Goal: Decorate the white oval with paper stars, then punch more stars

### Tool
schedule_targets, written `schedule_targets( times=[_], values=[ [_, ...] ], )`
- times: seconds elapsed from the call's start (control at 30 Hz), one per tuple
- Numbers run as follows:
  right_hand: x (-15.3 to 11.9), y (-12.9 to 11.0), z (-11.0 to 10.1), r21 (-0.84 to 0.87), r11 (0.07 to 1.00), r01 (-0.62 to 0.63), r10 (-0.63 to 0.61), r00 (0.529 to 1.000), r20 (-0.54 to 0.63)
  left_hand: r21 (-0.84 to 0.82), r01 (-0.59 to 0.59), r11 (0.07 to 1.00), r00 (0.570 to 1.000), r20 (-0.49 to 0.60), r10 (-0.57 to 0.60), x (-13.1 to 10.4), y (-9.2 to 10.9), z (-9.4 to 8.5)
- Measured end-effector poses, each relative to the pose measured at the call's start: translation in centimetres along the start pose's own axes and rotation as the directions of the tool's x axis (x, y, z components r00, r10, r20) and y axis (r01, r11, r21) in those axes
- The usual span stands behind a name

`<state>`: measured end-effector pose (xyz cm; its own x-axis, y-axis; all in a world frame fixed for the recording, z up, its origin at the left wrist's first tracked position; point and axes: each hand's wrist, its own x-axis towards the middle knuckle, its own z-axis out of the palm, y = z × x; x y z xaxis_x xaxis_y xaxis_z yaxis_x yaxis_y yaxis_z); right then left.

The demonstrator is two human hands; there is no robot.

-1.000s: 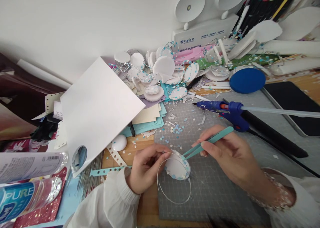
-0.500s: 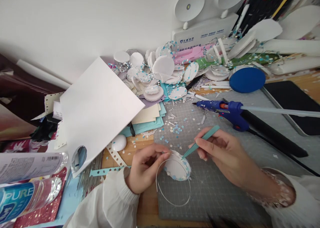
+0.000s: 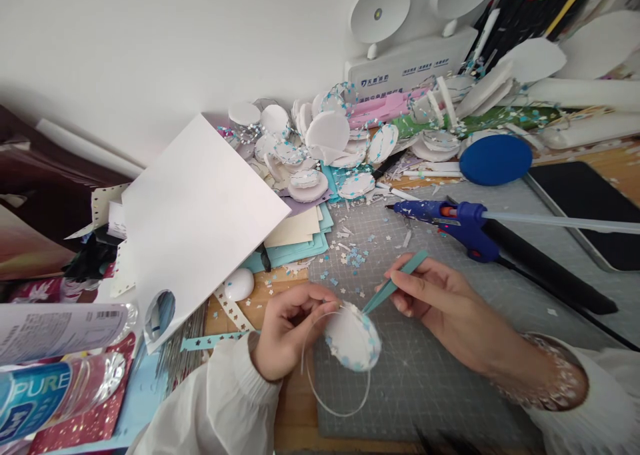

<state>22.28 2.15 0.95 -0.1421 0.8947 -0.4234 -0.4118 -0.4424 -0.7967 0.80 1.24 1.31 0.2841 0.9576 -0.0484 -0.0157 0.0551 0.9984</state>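
Observation:
My left hand [image 3: 295, 328] pinches the upper left edge of a white disc [image 3: 350, 342]. Small blue and white paper stars stud the disc's rim. A thin white wire [image 3: 336, 414] curves in a loop from my left fingertips and hangs below the disc. In my right hand [image 3: 435, 308] are teal tweezers [image 3: 395, 282], held between thumb and fingers. Their tips reach the disc's upper right rim, and whether a star sits between them cannot be made out. Loose paper stars [image 3: 356, 258] lie on the grey cutting mat [image 3: 410, 388] beyond the disc.
A blue glue gun [image 3: 440, 215] lies on the mat, near a phone [image 3: 590, 202] and a blue round lid [image 3: 495, 158]. Decorated white discs [image 3: 327, 132] are heaped at the back. To the left are a white board [image 3: 200, 208] and a water bottle [image 3: 55, 392].
The disc has turned a little in my left fingers, and the wire loop has swung left. The tweezers have shifted slightly left, with their tips still at the disc's rim.

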Motion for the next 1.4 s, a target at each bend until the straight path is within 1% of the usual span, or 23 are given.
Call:
schedule_targets(
  times=[0.07, 0.13, 0.27, 0.4, 0.47, 0.53, 0.57, 0.6, 0.63, 0.7, 0.73, 0.77, 0.8, 0.83, 0.87, 0.93, 1.03, 1.1, 1.2, 1.23, 1.27, 1.33, 1.4],
  values=[
    [0.1, -0.2, 0.0, 0.039, 0.999, -0.025, 0.027, 0.999, -0.047, -0.028, 0.017, 0.999, 1.000, 0.017, -0.016, 0.0, 0.0, -0.1],
    [0.1, -0.4, 0.0, 0.077, 0.997, -0.022, 0.028, 0.997, -0.075, -0.036, 0.034, 0.999, 0.999, 0.021, -0.033, 0.0, 0.0, -0.2],
    [0.1, -0.4, -0.1, 0.138, 0.990, 0.011, -0.003, 0.998, -0.057, -0.025, 0.075, 0.997, 0.997, 0.010, -0.075, 0.1, -0.1, -0.2],
    [0.3, -0.5, -0.1, 0.216, 0.976, 0.039, -0.018, 0.995, -0.097, 0.025, 0.094, 0.995, 0.996, -0.012, -0.094, 0.4, -0.3, -0.2],
    [0.3, -0.5, -0.1, 0.206, 0.974, 0.090, -0.071, 0.993, -0.098, 0.067, 0.087, 0.994, 0.996, -0.026, -0.085, 0.4, -0.4, -0.2],
    [0.0, -0.4, -0.2, 0.114, 0.972, 0.208, -0.201, 0.977, -0.067, 0.083, 0.070, 0.994, 0.997, -0.043, -0.067, 0.3, -0.4, -0.2],
    [-0.3, -0.3, -0.3, 0.029, 0.955, 0.295, -0.293, 0.955, -0.050, 0.084, 0.065, 0.994, 0.997, -0.051, -0.061, 0.2, -0.5, -0.2],
    [-0.6, -0.3, -0.4, -0.082, 0.917, 0.391, -0.394, 0.919, -0.025, 0.084, 0.060, 0.995, 0.997, -0.058, -0.055, 0.1, -0.5, -0.2],
    [-1.0, -0.2, -0.4, -0.207, 0.850, 0.485, -0.493, 0.870, 0.016, 0.087, 0.054, 0.995, 0.997, -0.062, -0.049, 0.0, -0.4, -0.1],
    [-1.7, -0.2, -0.6, -0.407, 0.651, 0.641, -0.649, 0.748, 0.141, 0.104, 0.047, 0.994, 0.998, -0.056, -0.041, -0.2, -0.4, 0.0],
    [-1.9, -0.3, -0.6, -0.461, 0.559, 0.690, -0.690, 0.695, 0.204, 0.116, 0.046, 0.992, 0.998, -0.050, -0.040, -0.2, -0.4, 0.0],
    [-2.0, -0.3, -0.6, -0.480, 0.494, 0.725, -0.716, 0.652, 0.249, 0.129, 0.048, 0.990, 0.998, -0.046, -0.042, -0.3, -0.5, 0.0],
    [-2.1, -0.4, -0.7, -0.478, 0.465, 0.745, -0.729, 0.629, 0.271, 0.142, 0.056, 0.988, 0.998, -0.040, -0.051, -0.2, -0.5, 0.1],
    [-2.0, -0.5, -0.7, -0.460, 0.468, 0.755, -0.739, 0.619, 0.265, 0.154, 0.070, 0.986, 0.997, -0.034, -0.066, -0.2, -0.5, 0.1],
    [-1.9, -0.6, -0.7, -0.435, 0.492, 0.755, -0.744, 0.624, 0.241, 0.168, 0.088, 0.982, 0.996, -0.028, -0.084, -0.1, -0.6, 0.1],
    [-1.6, -0.8, -0.7, -0.372, 0.562, 0.739, -0.743, 0.649, 0.166, 0.210, 0.116, 0.971, 0.993, -0.005, -0.118, 0.0, -0.6, 0.2],
    [-1.1, -1.0, -0.8, -0.273, 0.662, 0.697, -0.705, 0.704, 0.087, 0.283, 0.117, 0.952, 0.990, 0.044, -0.135, 0.2, -0.6, 0.3],
    [-0.9, -0.9, -0.8, -0.251, 0.707, 0.661, -0.661, 0.744, 0.097, 0.289, 0.114, 0.951, 0.990, 0.049, -0.134, 0.2, -0.5, 0.3],
    [-1.0, -0.7, -1.0, -0.314, 0.717, 0.622, -0.615, 0.777, 0.135, 0.188, 0.118, 0.975, 0.993, -0.006, -0.119, 0.1, -0.4, 0.3],
    [-1.1, -0.7, -1.0, -0.346, 0.699, 0.625, -0.622, 0.771, 0.138, 0.143, 0.117, 0.983, 0.993, -0.032, -0.114, 0.1, -0.4, 0.3],
    [-1.3, -0.7, -1.0, -0.380, 0.665, 0.643, -0.645, 0.751, 0.143, 0.102, 0.111, 0.989, 0.993, -0.054, -0.105, 0.1, -0.3, 0.3],
    [-1.6, -0.8, -0.9, -0.435, 0.566, 0.700, -0.704, 0.685, 0.186, 0.047, 0.087, 0.995, 0.993, -0.083, -0.083, 0.0, -0.1, 0.2],
    [-1.8, -1.1, -0.5, -0.456, 0.457, 0.764, -0.746, 0.608, 0.272, 0.024, 0.055, 0.998, 0.995, -0.086, -0.053, -0.2, 0.0, 0.2]
  ],
)
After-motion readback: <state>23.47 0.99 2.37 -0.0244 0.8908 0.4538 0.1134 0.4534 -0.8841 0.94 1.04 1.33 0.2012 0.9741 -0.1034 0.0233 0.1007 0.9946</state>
